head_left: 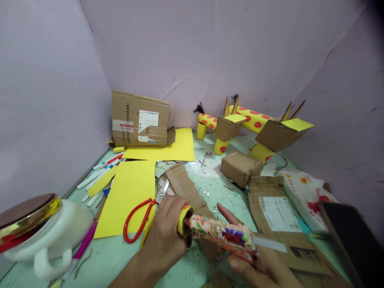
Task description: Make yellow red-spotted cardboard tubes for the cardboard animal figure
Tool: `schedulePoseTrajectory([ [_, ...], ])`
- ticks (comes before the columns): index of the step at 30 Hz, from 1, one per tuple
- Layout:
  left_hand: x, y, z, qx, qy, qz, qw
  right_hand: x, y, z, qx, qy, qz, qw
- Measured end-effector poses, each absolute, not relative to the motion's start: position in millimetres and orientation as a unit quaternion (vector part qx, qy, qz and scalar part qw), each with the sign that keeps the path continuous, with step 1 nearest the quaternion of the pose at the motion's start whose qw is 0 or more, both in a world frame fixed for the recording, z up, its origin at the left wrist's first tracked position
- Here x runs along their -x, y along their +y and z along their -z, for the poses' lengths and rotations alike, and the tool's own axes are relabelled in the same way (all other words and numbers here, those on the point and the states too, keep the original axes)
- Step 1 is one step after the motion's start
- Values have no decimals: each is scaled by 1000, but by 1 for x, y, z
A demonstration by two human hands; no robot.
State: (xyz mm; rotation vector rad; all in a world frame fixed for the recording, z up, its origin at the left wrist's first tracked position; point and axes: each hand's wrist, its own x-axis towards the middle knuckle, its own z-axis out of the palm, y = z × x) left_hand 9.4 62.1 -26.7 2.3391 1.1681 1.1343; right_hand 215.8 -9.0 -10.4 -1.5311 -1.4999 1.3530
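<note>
My left hand (pixel 168 230) is wrapped round a yellow-covered cardboard tube (pixel 181 221), whose open end faces right. In my right hand (pixel 255 264) is a hot glue gun (pixel 222 236) with a flowery, multicoloured cover. A whitish glue stick (pixel 271 243) sticks out of its back end. The gun's nozzle reaches the tube's open end; I cannot tell whether it touches. My right index finger is stretched out above the gun. Just beyond my left hand lie red-handled scissors (pixel 141 224), partly on a yellow paper sheet (pixel 126 196).
Two yellow, red-spotted cardboard animals (pixel 221 146) (pixel 265 138) stand at the back right. A small cardboard box (pixel 240 166) sits before them. A large carton (pixel 126 112) stands back left, with markers (pixel 99 176) nearby. A white mug (pixel 54 240) is left, a dark phone (pixel 351 232) right.
</note>
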Motion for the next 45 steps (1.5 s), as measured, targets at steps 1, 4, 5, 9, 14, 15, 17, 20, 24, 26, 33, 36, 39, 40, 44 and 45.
schedulePoseTrajectory([
  [1,-9,62,27,-812,406,-393,145,-215,-9,10,573,-563,-513,302],
  [4,-9,62,29,-812,408,-390,148,-214,-7,9,567,-557,-521,309],
  [5,-8,62,29,-812,408,-390,146,-214,-7,8,570,-555,-521,310],
  [9,-9,62,30,-815,404,-390,141,-214,-8,10,578,-542,-526,309],
  [14,-9,62,29,-813,412,-384,147,-214,-6,11,584,-530,-534,307],
  [15,-9,62,29,-812,416,-382,150,-214,-6,11,587,-529,-531,306],
  [17,-8,62,29,-810,418,-383,149,-214,-6,11,594,-526,-524,308],
  [20,-8,62,29,-813,409,-390,141,-214,-6,11,601,-521,-520,310],
  [24,-8,62,27,-812,412,-383,154,-214,-5,13,588,-527,-520,325],
  [26,-8,63,27,-812,413,-381,157,-214,-5,15,573,-525,-536,330],
  [33,-8,61,26,-812,411,-383,160,-214,-2,18,549,-528,-549,345],
  [36,-8,61,26,-813,413,-381,155,-214,1,13,532,-532,-556,354],
  [39,-8,62,26,-810,415,-385,154,-214,1,12,536,-541,-544,352],
  [40,-8,63,26,-809,416,-385,155,-215,1,13,545,-545,-536,346],
  [44,-8,64,25,-810,418,-384,147,-217,0,17,566,-568,-488,346],
  [45,-8,64,25,-809,419,-386,142,-217,0,16,562,-575,-481,351],
])
